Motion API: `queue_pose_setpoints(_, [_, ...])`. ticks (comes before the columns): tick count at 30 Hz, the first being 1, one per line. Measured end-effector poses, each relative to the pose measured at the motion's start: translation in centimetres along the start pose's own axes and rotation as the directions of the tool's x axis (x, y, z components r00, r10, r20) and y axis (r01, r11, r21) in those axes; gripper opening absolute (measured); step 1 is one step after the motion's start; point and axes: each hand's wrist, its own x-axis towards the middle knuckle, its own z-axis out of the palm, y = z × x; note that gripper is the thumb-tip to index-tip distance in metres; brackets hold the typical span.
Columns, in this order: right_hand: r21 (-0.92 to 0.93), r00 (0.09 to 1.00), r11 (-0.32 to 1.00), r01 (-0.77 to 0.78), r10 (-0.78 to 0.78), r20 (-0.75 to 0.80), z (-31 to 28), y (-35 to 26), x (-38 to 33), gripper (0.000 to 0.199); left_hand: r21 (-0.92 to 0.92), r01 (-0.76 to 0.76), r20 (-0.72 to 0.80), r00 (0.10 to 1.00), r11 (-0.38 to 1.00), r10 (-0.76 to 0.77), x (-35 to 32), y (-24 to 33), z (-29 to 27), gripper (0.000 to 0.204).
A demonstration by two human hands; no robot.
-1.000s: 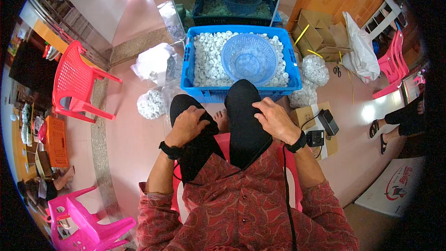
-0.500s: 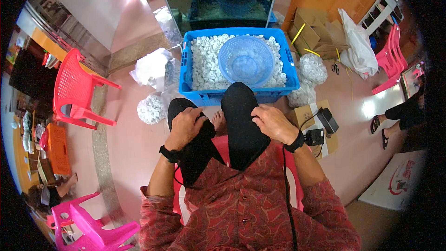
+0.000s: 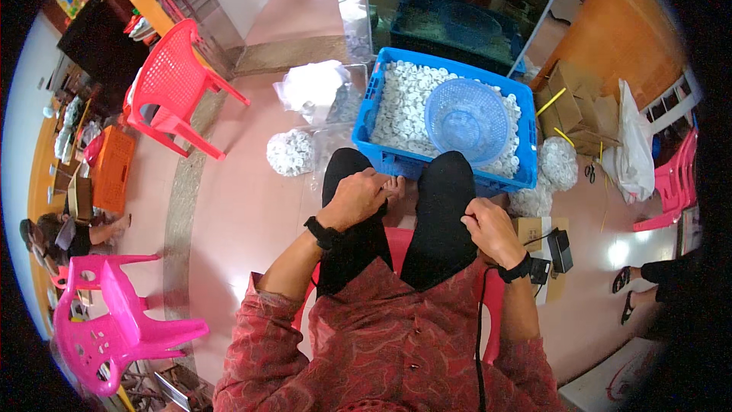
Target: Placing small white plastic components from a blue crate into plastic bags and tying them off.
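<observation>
My left hand (image 3: 354,200) lies on my left knee, its fingers curled in toward the gap between my legs. Against the outer side of my right knee rests my right hand (image 3: 494,229), closed, with nothing visible in it. Both legs are in black trousers (image 3: 438,221), and each wrist wears a black band. Just beyond my knees stands a blue crate (image 3: 446,169) filled with small white ring-like pieces (image 3: 404,103). A light-blue plastic basket (image 3: 467,120) sits on those pieces, and neither hand touches it.
Bags of white pieces (image 3: 290,152) flank the crate. Right of it are cardboard boxes (image 3: 579,111), scissors (image 3: 589,174) and a black adapter (image 3: 560,250). Plastic chairs (image 3: 171,80) stand at left. Other people show at both sides. A black cable (image 3: 480,328) runs down my shirt.
The view has swung left, so the crate, basket and my legs appear farther right. Both hands stay at my knees, with the left one reaching slightly more to the inner side.
</observation>
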Motion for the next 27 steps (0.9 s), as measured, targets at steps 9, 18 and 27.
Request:
queue_pose_setpoints(9, [-0.011, 1.0, 1.0, 0.021, -0.021, -0.012, -0.09, -0.18, 0.1, 0.013, 0.016, 0.002, -0.007, 1.0, 1.0, -0.001, -0.19, -0.38, 0.35, 0.023])
queue_pose_setpoints(18, [-0.001, 0.999, 0.999, 0.046, -0.046, -0.024, -0.24, -0.24, 0.09, 0.014, 0.022, -0.004, 0.001, 1.0, 1.0, 0.004, -0.32, -0.34, 0.53, 0.022])
queue_pose_setpoints(27, [-0.013, 0.999, 0.999, 0.04, -0.04, -0.009, -0.37, -0.4, 0.24, 0.014, 0.063, 0.022, 0.028, 0.999, 0.998, -0.023, -0.24, -0.13, 0.34, 0.023])
